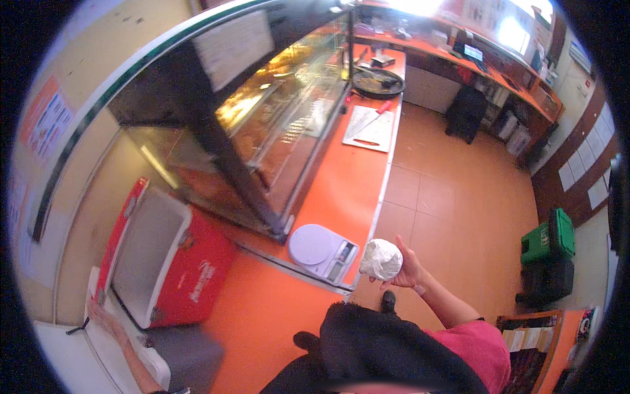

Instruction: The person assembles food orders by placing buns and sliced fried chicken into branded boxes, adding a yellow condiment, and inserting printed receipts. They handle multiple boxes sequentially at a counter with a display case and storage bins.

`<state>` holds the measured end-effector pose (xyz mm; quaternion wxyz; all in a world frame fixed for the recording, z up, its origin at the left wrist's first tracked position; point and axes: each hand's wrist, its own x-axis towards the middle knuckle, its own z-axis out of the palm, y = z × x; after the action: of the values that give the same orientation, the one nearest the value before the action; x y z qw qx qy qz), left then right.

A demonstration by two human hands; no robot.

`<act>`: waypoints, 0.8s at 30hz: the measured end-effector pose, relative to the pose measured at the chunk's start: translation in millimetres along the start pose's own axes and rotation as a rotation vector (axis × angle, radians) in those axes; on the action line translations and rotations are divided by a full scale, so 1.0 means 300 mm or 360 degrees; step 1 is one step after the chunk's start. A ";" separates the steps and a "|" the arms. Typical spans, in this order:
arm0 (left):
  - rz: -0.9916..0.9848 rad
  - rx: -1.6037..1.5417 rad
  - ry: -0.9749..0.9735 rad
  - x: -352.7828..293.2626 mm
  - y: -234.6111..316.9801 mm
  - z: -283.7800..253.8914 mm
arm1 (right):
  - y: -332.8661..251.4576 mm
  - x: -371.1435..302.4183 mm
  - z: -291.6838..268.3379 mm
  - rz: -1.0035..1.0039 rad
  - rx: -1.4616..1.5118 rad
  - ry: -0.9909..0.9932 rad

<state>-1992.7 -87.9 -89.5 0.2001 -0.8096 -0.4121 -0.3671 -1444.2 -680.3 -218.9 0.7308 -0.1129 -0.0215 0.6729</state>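
In my right hand (410, 262) is a rounded white bundle (382, 259) with a creased surface, held beside the counter's corner with my fingers curled behind it. What it is made of cannot be made out. Close to its left, a white kitchen scale (321, 251) stands on the orange counter (341, 190). At the far left, my left hand (108, 320) grips the pale edge of the cooler lid (134, 348), its fingers slightly blurred. The red cooler (200, 269) beside it stands open, showing a pale grey inside.
A glass food display case (262, 131) with lit food inside fills the counter's left side. Farther along lie a white cutting board (371, 131) with a knife and a black round pan (378, 84). A green-lidded bin (551, 243) stands at the right wall.
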 end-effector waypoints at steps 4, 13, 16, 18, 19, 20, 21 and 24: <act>-0.0264 0.0617 -0.0339 -0.093 0.369 -0.102 | -0.252 -0.185 -0.099 -0.0318 -0.0185 0.0131; -0.0912 0.0019 0.0773 0.019 1.679 -0.183 | -0.990 -0.474 -0.412 -0.0382 0.0195 0.0180; 0.0118 0.0027 0.1241 0.154 2.110 -0.089 | -1.294 -0.384 -0.531 -0.0311 0.0159 0.0178; 0.0219 0.0280 0.1159 0.229 2.339 -0.048 | -1.521 -0.281 -0.600 -0.0496 0.0107 0.0516; 0.0177 0.0253 0.1165 0.279 2.451 0.000 | -1.653 -0.228 -0.621 -0.0436 0.0006 0.0323; 0.0146 0.0217 0.1193 0.326 2.563 0.062 | -1.781 -0.181 -0.639 -0.0377 -0.0065 0.0100; 0.0152 -0.0059 0.1248 0.380 2.675 0.136 | -1.900 -0.134 -0.649 -0.0370 -0.0126 0.0092; 0.0326 -0.0456 0.1380 0.591 3.008 0.374 | -2.281 0.031 -0.639 -0.0373 -0.0228 0.0019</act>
<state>-1140.6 -449.0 -47.3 0.2754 -0.6374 -0.1536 -0.7030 -738.4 -744.4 -273.9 0.7946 -0.1654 -0.0781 0.5789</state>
